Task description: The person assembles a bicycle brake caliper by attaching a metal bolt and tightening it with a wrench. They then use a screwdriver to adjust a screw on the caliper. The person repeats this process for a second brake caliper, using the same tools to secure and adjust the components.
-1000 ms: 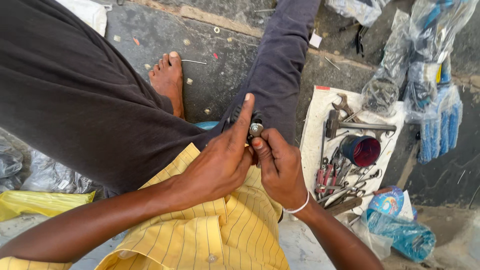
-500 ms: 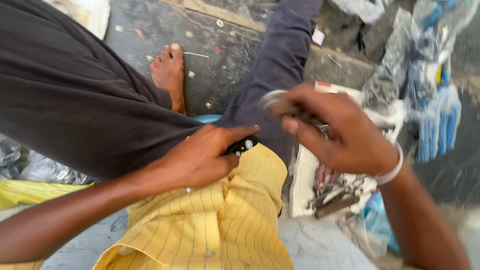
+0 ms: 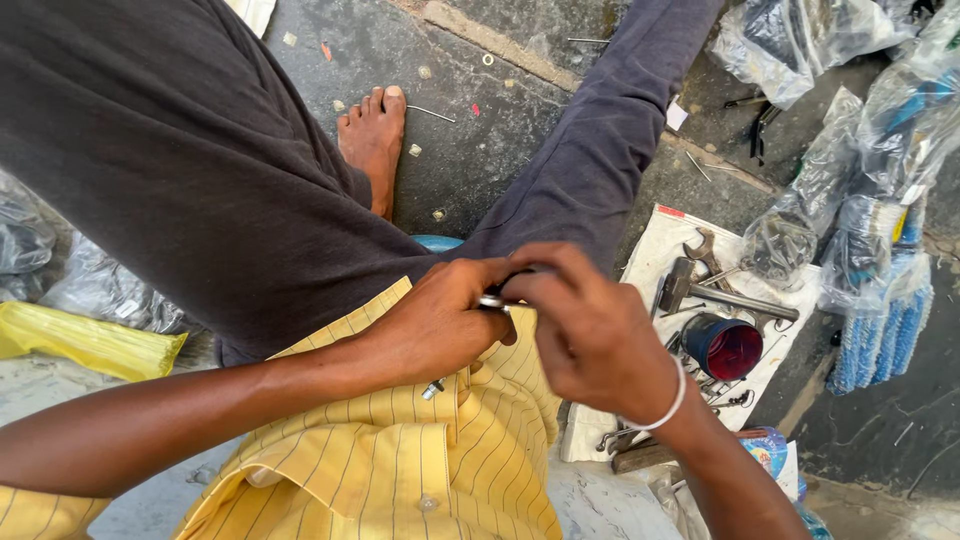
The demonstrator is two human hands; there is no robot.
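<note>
My left hand (image 3: 440, 320) and my right hand (image 3: 590, 335) meet over my lap, above the yellow striped shirt (image 3: 400, 460). Between the fingertips of both hands sits a small shiny metal part (image 3: 492, 299); most of it is hidden by the fingers. A white bangle circles my right wrist. My dark trousers (image 3: 200, 180) fill the upper left, and my bare foot (image 3: 375, 140) rests on the stone floor.
A white cloth (image 3: 650, 260) at the right carries a hammer (image 3: 725, 295), wrenches, pliers and a small round tin with a red inside (image 3: 728, 348). Plastic bags of parts (image 3: 870, 220) lie at the far right. A yellow bag (image 3: 85, 340) lies at the left.
My right hand went out to the tool cloth and has come back to my left hand at my lap. The view has shifted slightly.
</note>
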